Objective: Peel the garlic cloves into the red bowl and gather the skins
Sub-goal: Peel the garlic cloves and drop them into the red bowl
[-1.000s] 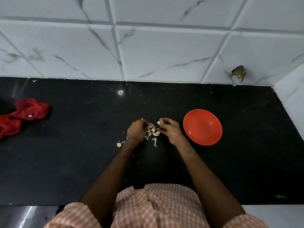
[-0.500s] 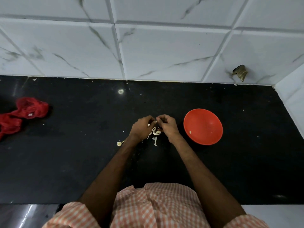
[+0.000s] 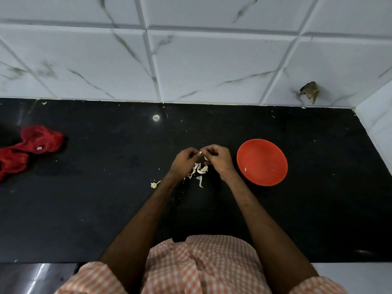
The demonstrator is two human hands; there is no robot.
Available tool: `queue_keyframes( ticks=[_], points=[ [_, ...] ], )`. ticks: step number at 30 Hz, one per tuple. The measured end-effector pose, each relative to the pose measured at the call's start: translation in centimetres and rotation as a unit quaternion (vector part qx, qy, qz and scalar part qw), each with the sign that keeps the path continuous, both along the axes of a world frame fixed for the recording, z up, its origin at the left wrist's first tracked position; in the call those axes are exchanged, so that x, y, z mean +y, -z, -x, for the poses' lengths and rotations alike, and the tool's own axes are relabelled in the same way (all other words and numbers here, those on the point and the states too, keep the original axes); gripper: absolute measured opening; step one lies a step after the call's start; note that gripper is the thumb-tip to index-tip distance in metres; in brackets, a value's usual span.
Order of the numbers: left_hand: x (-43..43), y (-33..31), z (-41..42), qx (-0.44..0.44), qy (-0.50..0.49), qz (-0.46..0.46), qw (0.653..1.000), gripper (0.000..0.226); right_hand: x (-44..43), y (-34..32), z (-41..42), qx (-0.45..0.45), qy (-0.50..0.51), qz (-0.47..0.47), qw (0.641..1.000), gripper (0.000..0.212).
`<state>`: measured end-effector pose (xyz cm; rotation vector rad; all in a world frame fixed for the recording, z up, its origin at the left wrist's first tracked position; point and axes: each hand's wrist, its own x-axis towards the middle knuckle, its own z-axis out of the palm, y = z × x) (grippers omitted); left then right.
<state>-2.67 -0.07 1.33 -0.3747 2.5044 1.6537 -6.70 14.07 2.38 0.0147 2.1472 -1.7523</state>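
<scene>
My left hand [image 3: 185, 161] and my right hand [image 3: 218, 159] meet fingertip to fingertip above the black counter, both pinching a small pale garlic clove [image 3: 200, 153] between them. Under the hands lies a small pile of whitish garlic skins [image 3: 199, 169]. The red bowl [image 3: 262, 162] sits just right of my right hand, with a small peeled piece [image 3: 245, 169] inside near its left wall. A pale garlic scrap [image 3: 153, 184] lies alone left of my left forearm.
A red mesh bag [image 3: 27, 147] lies crumpled at the counter's far left. White marbled tiles [image 3: 212, 64] form the back wall, and a side wall [image 3: 379, 128] closes the right. The counter's front edge [image 3: 63, 262] runs close to my body.
Both hands have lifted slightly off the skin pile and come together; a second ago they were apart and low, picking at the skins.
</scene>
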Motion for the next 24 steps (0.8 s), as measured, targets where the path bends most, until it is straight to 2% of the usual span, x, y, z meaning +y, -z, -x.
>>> queue_keyframes(
  ticks=[4,8,10,16,24],
  points=[
    [0.4,-0.3,-0.2,0.008,0.021,0.085,0.996,0.021,-0.3,0.2,0.3,0.013,0.022,-0.059,0.998,0.015],
    [0.9,-1.1,-0.5,0.025,0.053,0.217,0.975,0.023,-0.4,0.1,0.3,0.027,0.015,-0.098,0.995,0.012],
    [1.2,-1.3,-0.6,0.028,0.048,0.245,0.968,0.022,-0.5,-0.2,0.4,0.049,0.001,-0.115,0.992,0.011],
    [1.5,-1.8,-0.2,0.014,0.020,0.246,0.969,0.026,-0.9,-1.2,0.5,0.112,-0.021,-0.156,0.981,0.010],
    [2.0,-2.2,0.0,0.022,-0.003,0.217,0.976,0.023,-1.2,-0.8,1.0,0.086,-0.012,-0.145,0.986,0.014]
  ],
)
